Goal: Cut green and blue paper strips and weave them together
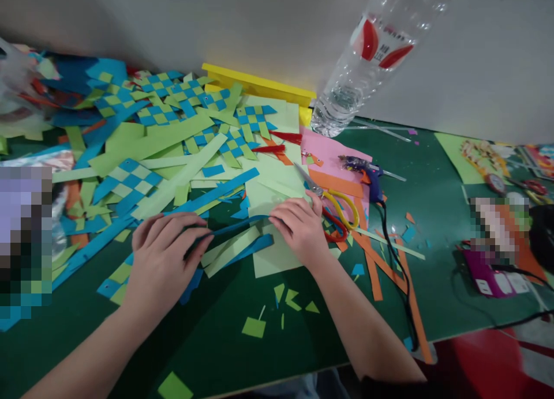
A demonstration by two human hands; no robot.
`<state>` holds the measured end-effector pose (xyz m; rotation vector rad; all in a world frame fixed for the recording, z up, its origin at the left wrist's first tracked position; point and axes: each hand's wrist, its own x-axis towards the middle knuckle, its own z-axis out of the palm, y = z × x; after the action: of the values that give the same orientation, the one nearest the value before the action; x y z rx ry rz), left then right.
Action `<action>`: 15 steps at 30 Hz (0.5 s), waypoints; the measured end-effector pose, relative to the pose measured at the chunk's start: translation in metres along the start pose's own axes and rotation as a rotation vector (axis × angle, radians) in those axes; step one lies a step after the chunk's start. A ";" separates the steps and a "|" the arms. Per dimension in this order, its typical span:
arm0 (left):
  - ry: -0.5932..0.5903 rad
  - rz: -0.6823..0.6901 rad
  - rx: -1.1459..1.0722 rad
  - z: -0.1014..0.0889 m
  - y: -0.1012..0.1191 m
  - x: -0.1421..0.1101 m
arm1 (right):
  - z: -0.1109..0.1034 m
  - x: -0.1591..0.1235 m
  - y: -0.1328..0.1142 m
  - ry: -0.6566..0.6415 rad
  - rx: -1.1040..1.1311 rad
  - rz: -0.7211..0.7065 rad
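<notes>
A blue paper strip (242, 223) is stretched between my two hands, low over the green table. Its left end is pinched in my left hand (167, 249), fingers curled; the right end is pinched in my right hand (298, 223). Just below the strip lie a folded pale green strip (234, 249) and another blue strip (255, 246). Beyond my right hand are scissors (341, 211) with yellow and red handles, blades pointing away to the left. A blue-and-green woven paper fish (116, 281) is partly hidden by my left hand.
Woven paper fish (158, 116) and loose strips pile up at the back left. A clear plastic bottle (346, 93) stands at the wall. To the right are a glue gun (372, 177) with a black cord, orange strips (374, 269) and a purple box (493, 275).
</notes>
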<state>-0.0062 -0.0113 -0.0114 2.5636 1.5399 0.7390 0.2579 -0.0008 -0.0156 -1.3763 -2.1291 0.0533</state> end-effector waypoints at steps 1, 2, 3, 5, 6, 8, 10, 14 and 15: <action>-0.001 0.000 -0.001 -0.001 0.000 0.000 | 0.000 0.000 0.001 0.016 0.001 -0.011; 0.000 0.001 -0.002 -0.002 0.001 0.000 | 0.000 -0.001 0.001 0.034 0.002 -0.021; 0.004 0.004 -0.002 -0.003 0.001 0.000 | 0.000 -0.001 0.001 0.050 0.001 -0.030; 0.019 0.017 -0.004 -0.005 0.003 0.000 | 0.000 -0.002 0.001 0.072 -0.004 -0.038; 0.024 0.023 -0.006 -0.007 0.004 0.000 | 0.000 -0.003 -0.001 0.077 -0.006 -0.038; 0.040 0.032 -0.006 -0.010 0.006 0.000 | -0.001 -0.003 -0.004 0.083 -0.010 -0.032; 0.055 0.037 0.009 -0.012 0.007 0.001 | -0.002 -0.004 -0.009 0.102 -0.013 -0.022; 0.129 0.091 0.092 -0.015 0.008 -0.002 | -0.001 -0.008 -0.017 0.137 0.002 -0.024; 0.156 0.108 0.117 -0.016 0.008 -0.003 | 0.000 -0.009 -0.019 0.130 0.025 -0.036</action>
<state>-0.0073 -0.0211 0.0037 2.7528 1.5403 0.9064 0.2451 -0.0170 -0.0132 -1.2913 -2.0378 -0.0236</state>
